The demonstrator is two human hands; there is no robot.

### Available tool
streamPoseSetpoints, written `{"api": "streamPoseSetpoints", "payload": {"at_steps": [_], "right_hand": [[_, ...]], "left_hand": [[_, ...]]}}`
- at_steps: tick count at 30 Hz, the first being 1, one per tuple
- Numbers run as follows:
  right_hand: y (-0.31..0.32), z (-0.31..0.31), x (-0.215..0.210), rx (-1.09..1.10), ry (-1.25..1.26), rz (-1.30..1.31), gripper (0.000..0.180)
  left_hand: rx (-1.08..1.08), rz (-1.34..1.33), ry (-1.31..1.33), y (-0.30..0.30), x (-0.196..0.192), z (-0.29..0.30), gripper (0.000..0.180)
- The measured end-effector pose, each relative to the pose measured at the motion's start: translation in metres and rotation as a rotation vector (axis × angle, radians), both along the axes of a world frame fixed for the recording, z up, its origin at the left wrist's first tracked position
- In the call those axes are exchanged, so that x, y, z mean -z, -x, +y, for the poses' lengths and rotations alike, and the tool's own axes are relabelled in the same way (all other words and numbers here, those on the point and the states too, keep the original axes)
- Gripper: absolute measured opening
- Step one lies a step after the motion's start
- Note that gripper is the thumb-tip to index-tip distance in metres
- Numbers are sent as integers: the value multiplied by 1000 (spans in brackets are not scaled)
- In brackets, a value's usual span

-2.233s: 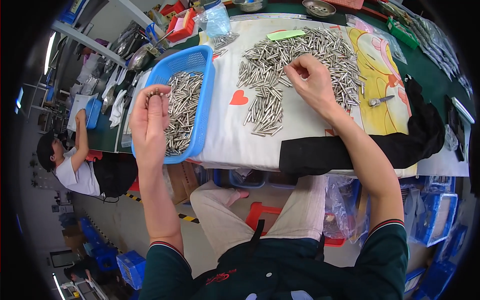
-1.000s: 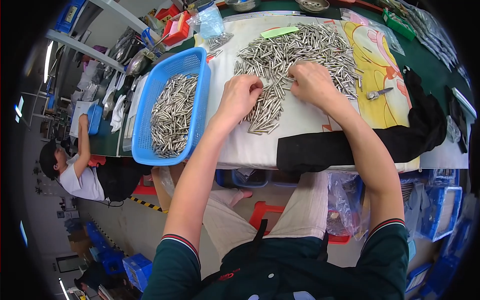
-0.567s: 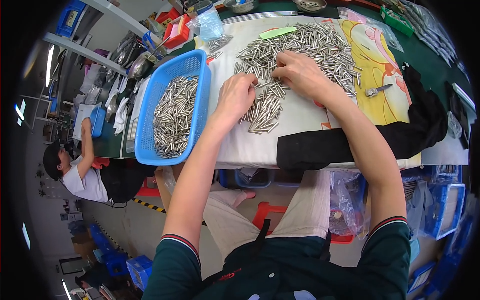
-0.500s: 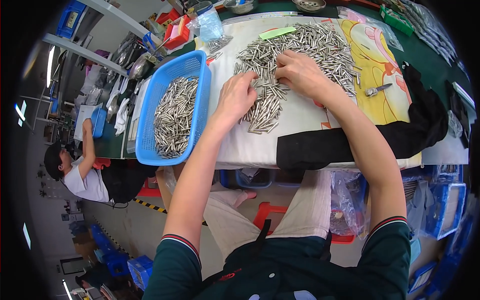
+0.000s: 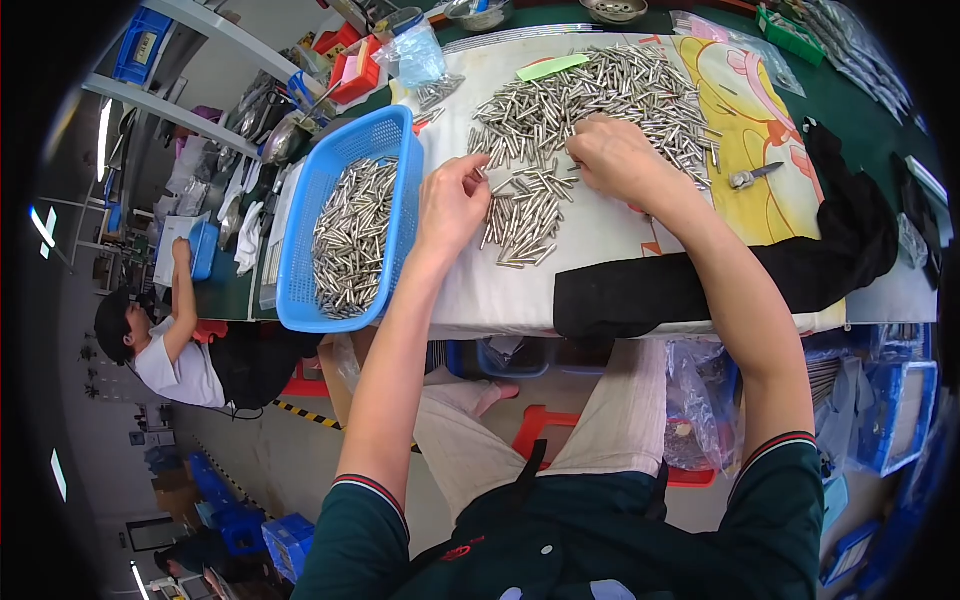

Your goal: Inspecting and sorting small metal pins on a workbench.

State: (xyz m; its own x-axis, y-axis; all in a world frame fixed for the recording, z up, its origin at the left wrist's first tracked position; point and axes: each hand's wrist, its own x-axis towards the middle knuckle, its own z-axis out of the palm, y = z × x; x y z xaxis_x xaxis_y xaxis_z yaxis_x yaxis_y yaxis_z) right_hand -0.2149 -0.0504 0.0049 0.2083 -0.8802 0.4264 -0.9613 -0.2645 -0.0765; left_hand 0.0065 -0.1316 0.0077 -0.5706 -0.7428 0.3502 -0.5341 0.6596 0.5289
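A large heap of short silvery metal pins (image 5: 640, 95) lies on the cloth-covered table, with a smaller pile of the same pins (image 5: 522, 222) nearer to me. At the left edge of these pins is my left hand (image 5: 452, 203), its thumb and fingertips drawn together; whatever they pinch is too small to tell. My right hand (image 5: 622, 158) rests over the near side of the large heap, fingers curled in among the pins, fingertips partly hidden. Left of my left hand stands a blue plastic basket (image 5: 408, 190) holding many similar pins (image 5: 352, 235).
A light green strip (image 5: 552, 67) lies on the heap. To the right are a small knife-like tool (image 5: 752, 176) and a black cloth (image 5: 640, 297) along the near edge. Red bins (image 5: 358, 75) and metal bowls (image 5: 614, 9) stand behind. A co-worker (image 5: 180, 350) sits at far left.
My left hand has drawn back left, away from the pins toward the basket. My right hand has shifted slightly right and nearer, its fingers more curled.
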Motion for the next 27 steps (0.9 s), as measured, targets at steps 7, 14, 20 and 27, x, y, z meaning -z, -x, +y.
{"api": "streamPoseSetpoints", "payload": {"at_steps": [7, 14, 20, 27], "right_hand": [[-4, -1, 0, -38, 105, -11, 6], [-7, -11, 1, -204, 49, -117, 11], [-6, -4, -10, -80, -81, -67, 9], [-2, 5, -3, 21, 54, -9, 5]], "left_hand": [[66, 57, 132, -2, -2, 8, 20], [-1, 96, 133, 1, -3, 11, 11], [41, -40, 204, 5, -1, 6, 9], [88, -242, 245, 24, -7, 4, 9]]}}
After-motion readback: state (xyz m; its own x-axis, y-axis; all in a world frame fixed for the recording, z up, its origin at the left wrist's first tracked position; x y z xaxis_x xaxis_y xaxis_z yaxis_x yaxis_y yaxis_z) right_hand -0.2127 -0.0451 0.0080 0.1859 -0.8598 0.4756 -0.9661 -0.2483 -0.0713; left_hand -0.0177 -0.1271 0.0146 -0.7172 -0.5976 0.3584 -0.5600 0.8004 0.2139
